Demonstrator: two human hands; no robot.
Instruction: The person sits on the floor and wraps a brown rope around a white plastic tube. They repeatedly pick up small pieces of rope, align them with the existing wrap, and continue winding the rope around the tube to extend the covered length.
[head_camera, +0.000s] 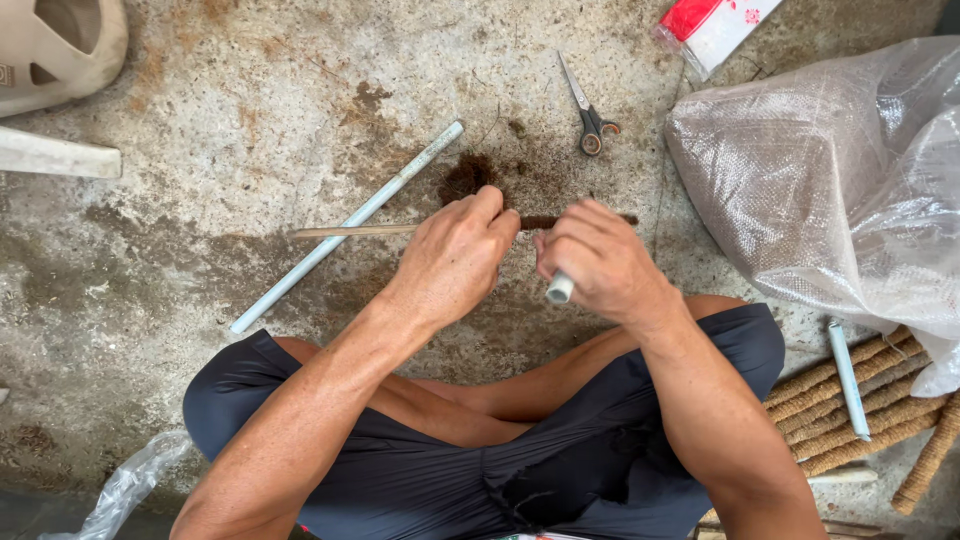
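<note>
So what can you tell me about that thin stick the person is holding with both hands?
The stick is thin, straight and pale tan, like wood or bamboo. It lies level just above the concrete floor, crossing over a white tube. Its left part is bare; to the right, between the left hand and the right hand, it is covered in dark brown fibre, which pokes out past the right hand. Both hands pinch it.

The floor (200, 130) was bare concrete — rough, stained brown and dusted with fibre crumbs. Daylight fell flat and even, with soft shadows only. A pale plastic chair (55, 45) stood at the upper left corner — only part of it showed. No walls were in view.
</note>
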